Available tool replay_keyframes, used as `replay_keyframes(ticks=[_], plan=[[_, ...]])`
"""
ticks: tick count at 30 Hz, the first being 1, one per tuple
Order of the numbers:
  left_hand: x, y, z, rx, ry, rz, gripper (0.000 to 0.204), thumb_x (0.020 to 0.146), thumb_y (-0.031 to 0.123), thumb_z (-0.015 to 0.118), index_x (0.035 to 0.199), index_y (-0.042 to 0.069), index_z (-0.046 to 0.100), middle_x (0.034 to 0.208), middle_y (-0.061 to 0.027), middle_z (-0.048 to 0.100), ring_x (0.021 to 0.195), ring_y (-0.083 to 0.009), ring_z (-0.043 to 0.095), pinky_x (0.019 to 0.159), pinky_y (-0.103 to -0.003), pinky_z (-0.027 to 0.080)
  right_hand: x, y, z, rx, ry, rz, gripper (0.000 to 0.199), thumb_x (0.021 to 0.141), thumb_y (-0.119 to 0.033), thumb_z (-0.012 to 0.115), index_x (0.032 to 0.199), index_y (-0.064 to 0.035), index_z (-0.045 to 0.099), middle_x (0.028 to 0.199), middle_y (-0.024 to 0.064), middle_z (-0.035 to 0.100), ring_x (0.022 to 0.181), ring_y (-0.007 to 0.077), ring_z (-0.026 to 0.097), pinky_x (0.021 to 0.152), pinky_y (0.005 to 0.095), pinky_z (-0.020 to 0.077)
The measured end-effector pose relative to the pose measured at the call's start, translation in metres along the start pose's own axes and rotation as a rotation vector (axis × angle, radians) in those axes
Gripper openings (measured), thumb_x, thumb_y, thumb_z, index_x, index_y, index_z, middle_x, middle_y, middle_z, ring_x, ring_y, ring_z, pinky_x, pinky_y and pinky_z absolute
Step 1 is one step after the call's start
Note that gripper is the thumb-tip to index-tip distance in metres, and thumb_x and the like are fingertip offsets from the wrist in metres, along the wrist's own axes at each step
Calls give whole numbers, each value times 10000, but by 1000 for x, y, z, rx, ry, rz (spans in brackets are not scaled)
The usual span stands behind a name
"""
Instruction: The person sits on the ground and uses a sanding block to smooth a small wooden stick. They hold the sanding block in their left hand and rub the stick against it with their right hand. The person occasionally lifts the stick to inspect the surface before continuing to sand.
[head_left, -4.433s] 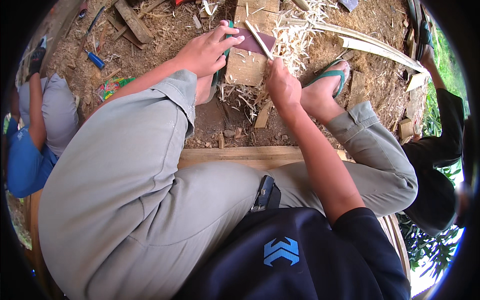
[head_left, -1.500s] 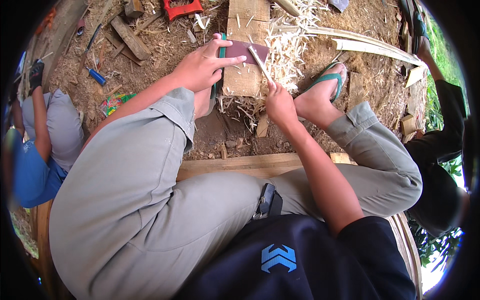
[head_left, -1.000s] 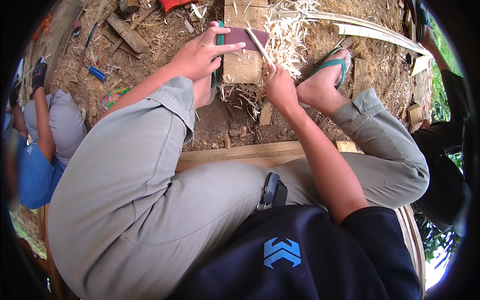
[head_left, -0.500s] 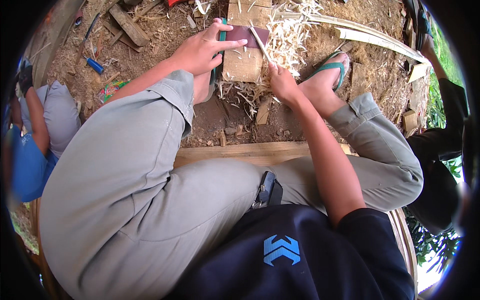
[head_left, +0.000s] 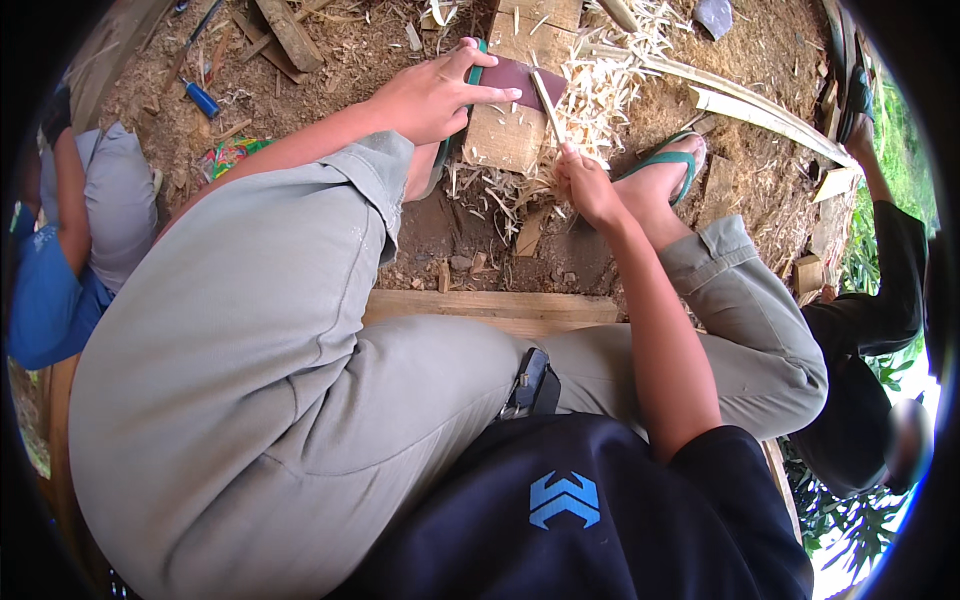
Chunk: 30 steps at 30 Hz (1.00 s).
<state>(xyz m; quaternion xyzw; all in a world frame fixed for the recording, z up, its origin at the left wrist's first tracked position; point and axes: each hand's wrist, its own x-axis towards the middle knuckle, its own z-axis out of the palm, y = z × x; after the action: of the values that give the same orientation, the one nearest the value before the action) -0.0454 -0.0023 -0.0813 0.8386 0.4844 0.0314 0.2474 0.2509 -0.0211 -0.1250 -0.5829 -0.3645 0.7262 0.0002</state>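
A dark reddish-brown sheet of sandpaper lies across a wooden block on the ground between my feet. Over its left end is my left hand, fingers spread, the index finger stretched along the sheet and pressing on it. A thin, pale wooden stick rests slantwise on the sandpaper. My right hand pinches the stick's near end, just off the block's right side.
Wood shavings are heaped right of the block, with a long split strip beyond. A blue-handled tool lies at the far left. People sit at the left and right. A plank runs before my legs.
The whole view has shifted slightly, and a grey stone now shows at the far right. My right hand and the stick have drawn a little nearer to me. My left hand keeps its place.
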Motion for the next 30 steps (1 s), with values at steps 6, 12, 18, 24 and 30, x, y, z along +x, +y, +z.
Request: replay_keyframes(ticks=[6, 12, 18, 24, 30], plan=[[4, -3, 8, -49, 32, 20, 694, 817, 16, 696, 1372, 428, 634, 1444, -38, 456, 1366, -262, 525, 1002, -402, 587, -5, -3, 0, 188, -31, 28, 464, 1135, -423, 364, 749, -168, 389, 648, -70, 332, 551, 81, 296, 508, 283, 288], [7, -3, 13, -11, 50, 18, 692, 821, 5, 675, 1364, 432, 640, 1471, -36, 445, 1376, -257, 519, 1016, -396, 581, 3, 2, -1, 204, -55, 10, 460, 1130, -467, 372, 783, -170, 429, 643, -64, 351, 516, 92, 284, 480, 276, 271], [4, -6, 7, -49, -65, -2, 740, 853, 9, 644, 1445, 444, 556, 1516, -65, 402, 1421, -319, 463, 1064, -422, 552, -9, -1, 5, 37, 56, 24, 471, 1128, -485, 362, 774, -178, 418, 645, -72, 344, 542, 81, 297, 507, 271, 281], [8, -1, 8, -45, 10, 30, 703, 834, 23, 679, 1390, 448, 615, 1440, -67, 441, 1334, -272, 547, 1021, -401, 578, 5, -2, -5, -3, 19, 10, 503, 1123, -449, 388, 805, -80, 515, 682, -12, 442, 616, 124, 419, 584, 325, 378], [12, -2, 4, -40, -32, 9, 683, 844, 21, 648, 1381, 441, 625, 1452, -70, 438, 1362, -278, 526, 1008, -414, 578, 8, 14, 6, -476, 316, 3, 556, 1122, -399, 346, 1194, 64, 647, 1086, 307, 691, 1047, 434, 666, 943, 478, 491]])
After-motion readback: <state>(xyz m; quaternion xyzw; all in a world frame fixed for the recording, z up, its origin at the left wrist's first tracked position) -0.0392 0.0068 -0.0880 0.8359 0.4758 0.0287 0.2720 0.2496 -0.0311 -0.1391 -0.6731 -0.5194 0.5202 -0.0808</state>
